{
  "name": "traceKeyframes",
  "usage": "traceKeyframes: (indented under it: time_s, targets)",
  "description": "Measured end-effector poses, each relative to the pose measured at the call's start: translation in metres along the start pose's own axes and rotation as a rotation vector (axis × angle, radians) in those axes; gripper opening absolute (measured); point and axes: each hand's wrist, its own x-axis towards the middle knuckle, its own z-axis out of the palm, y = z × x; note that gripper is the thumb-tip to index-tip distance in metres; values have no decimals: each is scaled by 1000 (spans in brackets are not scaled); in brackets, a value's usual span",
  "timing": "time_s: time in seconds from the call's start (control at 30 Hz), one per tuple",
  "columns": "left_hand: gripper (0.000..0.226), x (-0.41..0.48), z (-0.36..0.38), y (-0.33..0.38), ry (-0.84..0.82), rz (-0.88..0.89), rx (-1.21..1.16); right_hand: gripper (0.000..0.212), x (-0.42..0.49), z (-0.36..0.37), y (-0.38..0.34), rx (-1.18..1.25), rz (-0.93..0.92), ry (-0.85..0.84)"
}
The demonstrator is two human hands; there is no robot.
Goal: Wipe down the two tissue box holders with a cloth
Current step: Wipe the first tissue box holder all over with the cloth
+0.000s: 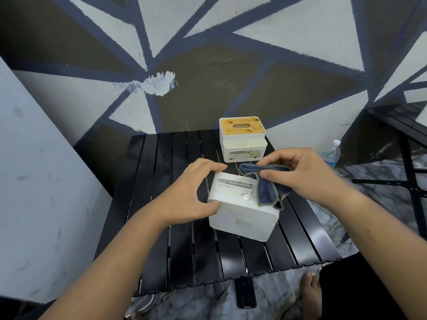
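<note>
From the head camera, we see our left hand [191, 190] gripping the near tissue holder [242, 211] by its left side; it lies tipped on the black slatted table [184, 239]. Our right hand [305, 174] pinches the blue cloth [268, 183] over its right edge. The second holder [243, 142] stands upright behind, apart.

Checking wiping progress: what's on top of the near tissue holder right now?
The blue cloth, held by the right hand, drapes over the near tissue holder's upward face beside its label. The left hand grips its left edge. The surface under the cloth is hidden.
</note>
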Motion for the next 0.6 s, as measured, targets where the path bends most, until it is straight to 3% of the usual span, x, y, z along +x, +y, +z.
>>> traceKeyframes:
  time_s: [0.6]
  targets:
    - [74, -8, -1, 2, 11, -54, 32, 21, 0, 6, -1, -68, -22, -12]
